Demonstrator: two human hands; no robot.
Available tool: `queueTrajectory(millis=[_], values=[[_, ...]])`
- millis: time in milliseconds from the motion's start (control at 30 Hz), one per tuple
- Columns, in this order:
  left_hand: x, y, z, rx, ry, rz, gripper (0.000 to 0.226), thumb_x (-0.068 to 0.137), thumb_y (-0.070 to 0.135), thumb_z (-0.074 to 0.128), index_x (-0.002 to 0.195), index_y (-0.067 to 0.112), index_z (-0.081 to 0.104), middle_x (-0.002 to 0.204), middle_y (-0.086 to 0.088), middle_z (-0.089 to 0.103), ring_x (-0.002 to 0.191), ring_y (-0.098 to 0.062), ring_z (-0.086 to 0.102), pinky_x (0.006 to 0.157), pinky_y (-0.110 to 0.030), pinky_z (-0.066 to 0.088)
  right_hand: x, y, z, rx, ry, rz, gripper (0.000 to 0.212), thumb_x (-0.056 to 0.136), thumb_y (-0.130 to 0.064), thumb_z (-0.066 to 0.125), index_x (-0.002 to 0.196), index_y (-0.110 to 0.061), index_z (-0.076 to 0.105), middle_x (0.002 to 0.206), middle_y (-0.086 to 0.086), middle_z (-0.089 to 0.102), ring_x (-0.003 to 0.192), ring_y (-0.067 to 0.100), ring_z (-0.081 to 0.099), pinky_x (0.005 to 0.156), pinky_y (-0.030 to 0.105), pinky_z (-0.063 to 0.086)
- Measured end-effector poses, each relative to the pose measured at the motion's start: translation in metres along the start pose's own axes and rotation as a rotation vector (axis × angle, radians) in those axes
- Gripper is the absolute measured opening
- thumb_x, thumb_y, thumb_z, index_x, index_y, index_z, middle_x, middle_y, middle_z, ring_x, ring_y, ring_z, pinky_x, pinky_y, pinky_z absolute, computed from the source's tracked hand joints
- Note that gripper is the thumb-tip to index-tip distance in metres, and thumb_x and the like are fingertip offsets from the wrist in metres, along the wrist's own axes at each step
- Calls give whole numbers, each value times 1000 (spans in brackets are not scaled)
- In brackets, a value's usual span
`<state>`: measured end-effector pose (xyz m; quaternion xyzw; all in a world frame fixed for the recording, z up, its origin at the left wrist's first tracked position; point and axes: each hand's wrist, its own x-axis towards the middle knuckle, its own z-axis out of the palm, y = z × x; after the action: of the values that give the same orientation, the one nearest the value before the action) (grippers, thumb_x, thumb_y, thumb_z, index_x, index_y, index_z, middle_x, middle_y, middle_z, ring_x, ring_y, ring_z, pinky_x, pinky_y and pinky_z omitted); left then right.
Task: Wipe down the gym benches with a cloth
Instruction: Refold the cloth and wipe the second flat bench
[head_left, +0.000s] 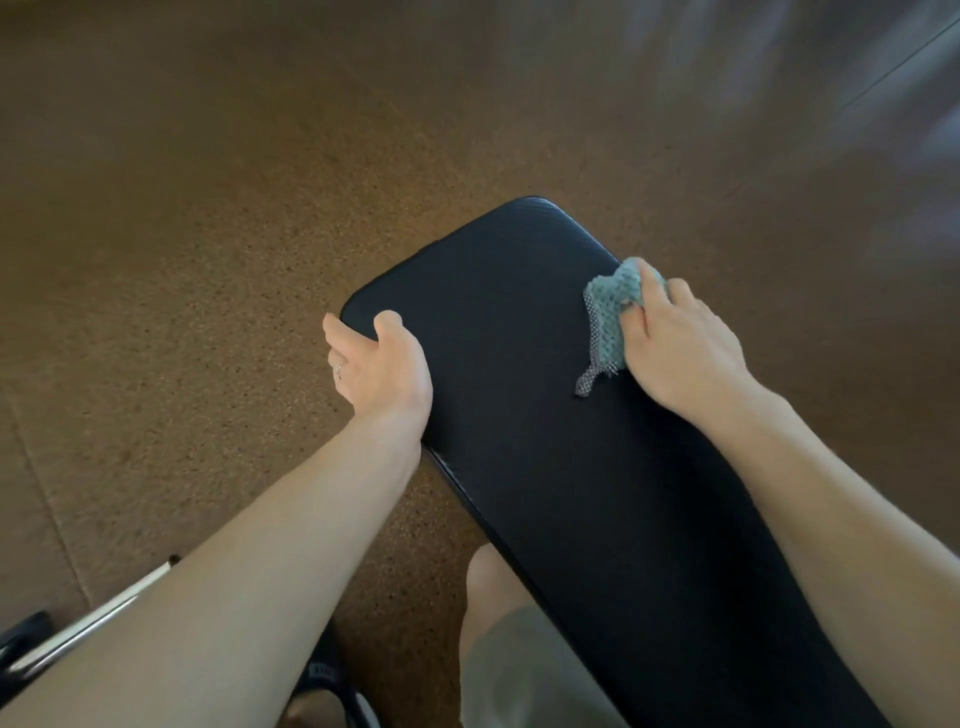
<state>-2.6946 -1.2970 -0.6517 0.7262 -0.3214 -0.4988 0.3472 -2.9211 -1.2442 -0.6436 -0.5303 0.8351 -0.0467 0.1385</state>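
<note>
A long black padded gym bench (519, 374) runs from the lower right up toward the middle of the view. My left hand (376, 366) grips its left edge near the far end, thumb on top and fingers curled over the side. My right hand (675, 348) holds a bunched light-blue textured cloth (610, 312) against the pad at the bench's right edge, fingers curled round it. A grey checked corner of the cloth trails toward me on the pad.
Brown speckled rubber floor (208, 234) surrounds the bench. A chrome bar with a black fitting (67, 639) lies at the lower left. My knee in light shorts (498, 623) and a sandalled foot (332, 686) are below the bench's left side.
</note>
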Motion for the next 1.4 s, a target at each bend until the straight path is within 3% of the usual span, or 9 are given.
queueTrajectory(millis=[133,467,667,767,867,1000,1133,1267,1400], values=[[3,2,-3,11,-48,-28,71,105,42,35,165,31,-1,173,7,5,159,-24,7,127,-53,12,71,-57,-6,127,-25,59,44,109,-32,24,139,-9,45,138,15,53,122,37,54,88,40,36],[10,7,-10,-22,-137,-73,69,107,44,34,165,29,-1,174,3,2,160,-24,3,127,-51,7,91,-145,16,-225,18,-211,52,107,-33,23,145,-5,44,150,17,43,139,40,33,115,48,26],[36,-3,-29,-189,-332,-153,94,67,84,40,151,43,42,157,3,48,141,-22,49,112,-51,39,-3,-167,46,-216,-11,-571,62,104,-34,28,160,-10,20,169,10,16,156,38,5,127,47,11],[26,13,-56,-174,-469,-196,74,100,71,20,134,24,66,127,-6,73,116,-23,67,92,-41,52,-61,-142,48,-269,4,-683,65,103,-38,19,163,-13,15,171,9,11,157,36,7,127,48,14],[41,9,-71,-237,-440,-199,69,105,64,15,147,23,52,134,-3,66,117,-18,63,85,-35,51,-76,-132,48,-381,-1,-715,65,105,-42,18,163,-14,10,171,10,10,156,37,9,127,50,16],[44,15,-84,-318,-304,-208,59,104,61,26,137,23,57,130,-5,64,116,-19,63,96,-37,53,-33,-186,52,-458,17,-727,69,107,-39,32,163,-10,5,171,13,6,155,43,6,126,52,14],[45,15,-91,-326,-254,-213,62,103,61,28,136,20,60,129,-4,68,119,-21,63,109,-43,47,-20,-227,55,-560,37,-681,63,102,-30,46,156,-5,26,161,15,27,152,44,13,124,50,16],[32,6,-80,-241,-378,-227,72,103,63,18,127,20,71,116,-5,75,107,-19,70,95,-38,56,-69,-178,56,-531,32,-751,64,103,-22,26,162,-9,8,170,14,-2,155,43,-1,126,51,8],[29,4,-71,-232,-425,-295,85,99,71,16,127,9,67,119,-15,75,113,-29,70,109,-45,50,-115,-125,56,-523,51,-820,70,93,-13,8,160,-10,25,171,12,5,155,42,5,123,49,3]])
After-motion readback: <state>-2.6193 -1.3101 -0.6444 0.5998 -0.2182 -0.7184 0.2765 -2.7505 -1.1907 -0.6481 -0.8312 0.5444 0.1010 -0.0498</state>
